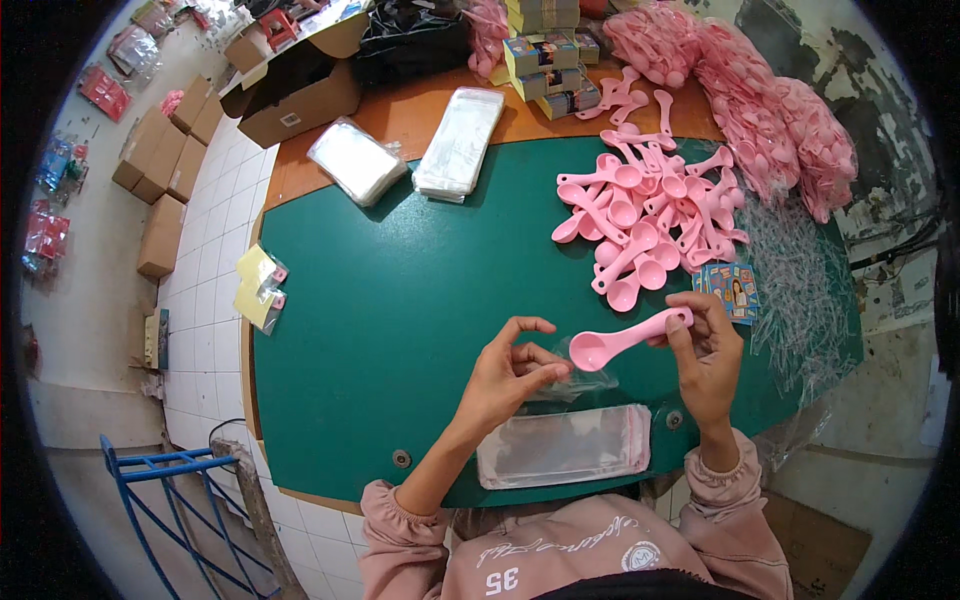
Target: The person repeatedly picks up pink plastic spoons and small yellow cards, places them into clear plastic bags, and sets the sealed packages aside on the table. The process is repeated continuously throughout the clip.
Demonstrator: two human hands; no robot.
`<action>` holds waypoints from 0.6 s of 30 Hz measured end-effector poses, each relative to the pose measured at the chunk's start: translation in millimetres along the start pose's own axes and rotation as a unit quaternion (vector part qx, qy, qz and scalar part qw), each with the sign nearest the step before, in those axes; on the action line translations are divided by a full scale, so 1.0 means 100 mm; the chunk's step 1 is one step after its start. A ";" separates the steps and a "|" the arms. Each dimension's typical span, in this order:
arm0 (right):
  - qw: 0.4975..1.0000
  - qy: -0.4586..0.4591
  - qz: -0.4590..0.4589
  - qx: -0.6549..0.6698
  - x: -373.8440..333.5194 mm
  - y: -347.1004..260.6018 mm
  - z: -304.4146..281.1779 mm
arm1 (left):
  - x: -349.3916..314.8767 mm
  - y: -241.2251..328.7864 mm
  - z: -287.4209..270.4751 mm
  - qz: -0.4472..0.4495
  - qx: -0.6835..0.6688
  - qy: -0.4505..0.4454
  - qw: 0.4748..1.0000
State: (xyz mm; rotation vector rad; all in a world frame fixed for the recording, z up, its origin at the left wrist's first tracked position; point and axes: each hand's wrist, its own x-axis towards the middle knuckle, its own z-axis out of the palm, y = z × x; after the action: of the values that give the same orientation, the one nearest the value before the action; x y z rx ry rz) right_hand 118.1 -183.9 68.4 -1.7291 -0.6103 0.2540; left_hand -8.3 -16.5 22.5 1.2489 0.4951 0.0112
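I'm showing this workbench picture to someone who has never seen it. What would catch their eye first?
First the heap of pink spoons on the green table, with bulging bags of pink spoons at the far right edge. Then the hands at the near edge: the right hand holds one pink spoon by its handle, while the left hand pinches a clear plastic sleeve just above a stack of clear sleeves.

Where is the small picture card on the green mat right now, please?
In the head view, the picture card lies on the right of the green mat, just below the pile of pink spoons and above the right hand.
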 end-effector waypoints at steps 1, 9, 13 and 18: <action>1.000 -0.004 0.002 0.013 -0.01 -0.02 0.02 | 0.00 0.01 -0.01 0.000 0.000 0.000 1.000; 0.996 -0.082 0.015 0.043 -0.02 -0.01 0.14 | -0.02 0.06 0.05 0.029 -0.042 -0.043 0.998; 0.992 -0.112 0.013 0.057 0.00 -0.01 0.23 | -0.07 0.09 -0.04 0.063 0.038 -0.060 0.995; 0.985 -0.166 -0.046 0.027 0.00 0.00 0.16 | -0.13 0.29 -0.06 0.006 0.017 -0.158 0.987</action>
State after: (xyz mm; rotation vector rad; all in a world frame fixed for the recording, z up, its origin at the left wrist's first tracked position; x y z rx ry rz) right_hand 110.5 -170.2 64.7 -1.6131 -0.9151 0.4960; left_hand -14.8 -5.3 51.8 1.2592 0.2122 -0.1832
